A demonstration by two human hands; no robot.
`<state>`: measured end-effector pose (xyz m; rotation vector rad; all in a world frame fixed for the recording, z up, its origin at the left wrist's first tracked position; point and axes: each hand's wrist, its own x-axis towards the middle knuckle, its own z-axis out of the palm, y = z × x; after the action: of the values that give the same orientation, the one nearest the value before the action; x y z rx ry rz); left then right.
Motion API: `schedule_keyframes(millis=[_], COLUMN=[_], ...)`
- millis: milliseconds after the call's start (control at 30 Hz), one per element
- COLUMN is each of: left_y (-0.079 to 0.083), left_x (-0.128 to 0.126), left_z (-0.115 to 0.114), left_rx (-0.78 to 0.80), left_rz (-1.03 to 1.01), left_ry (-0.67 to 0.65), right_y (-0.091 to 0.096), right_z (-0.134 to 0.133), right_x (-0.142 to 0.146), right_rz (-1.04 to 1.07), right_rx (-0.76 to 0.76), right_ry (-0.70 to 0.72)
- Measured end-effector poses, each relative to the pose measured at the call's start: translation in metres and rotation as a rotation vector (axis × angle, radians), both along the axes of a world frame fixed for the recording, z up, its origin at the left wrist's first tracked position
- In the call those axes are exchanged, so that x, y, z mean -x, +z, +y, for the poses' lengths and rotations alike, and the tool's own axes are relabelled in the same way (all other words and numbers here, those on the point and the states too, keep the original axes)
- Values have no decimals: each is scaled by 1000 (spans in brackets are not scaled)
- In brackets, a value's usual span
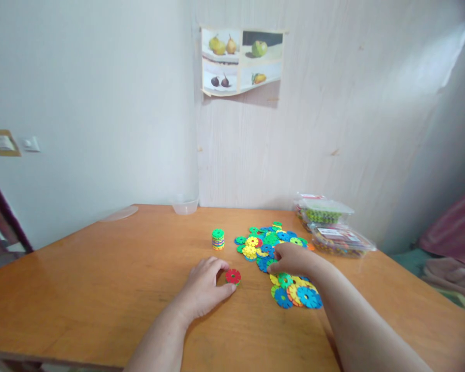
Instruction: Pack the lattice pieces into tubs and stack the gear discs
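My left hand [205, 289] rests on the table with thumb and index finger curved around a low stack of notched plastic discs [233, 277], a red disc on top. Both fingertips touch its edge. My right hand [292, 260] reaches into a loose pile of blue, yellow, green and red notched discs [251, 251]. Its fingers are closed at a green disc [272, 266], partly hidden by the hand. Farther back stands a taller upright stack of discs [217, 241] with green on top.
More loose discs [309, 297] lie in front of my right wrist. Clear plastic boxes [343, 240] of small colourful pieces stand at the back right. A clear bowl [185, 207] and a flat translucent lid [120, 213] lie along the back edge of the wooden table [101, 279].
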<state>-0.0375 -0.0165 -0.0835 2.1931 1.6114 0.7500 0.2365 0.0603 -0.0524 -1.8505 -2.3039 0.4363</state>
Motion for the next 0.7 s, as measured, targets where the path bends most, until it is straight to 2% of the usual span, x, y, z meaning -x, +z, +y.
schedule_keyframes(millis=[267, 333, 433, 567, 700], left_y=[0, -2, -4, -4, -3], left_x=[0, 1, 2, 2, 1], left_z=[0, 1, 2, 2, 2], left_rx=[4, -9, -26, -35, -28], left_rz=[9, 10, 20, 29, 41], left_ry=[-7, -13, -22, -25, -21], right_y=[1, 1, 2, -1, -14], right_z=[0, -6, -19, -33, -32], right_x=[9, 20, 41, 67, 79], right_rz=[197, 363, 618, 770, 817], right_rx=[-15, 55, 248, 436, 467], right_ry=[61, 99, 132, 119, 115])
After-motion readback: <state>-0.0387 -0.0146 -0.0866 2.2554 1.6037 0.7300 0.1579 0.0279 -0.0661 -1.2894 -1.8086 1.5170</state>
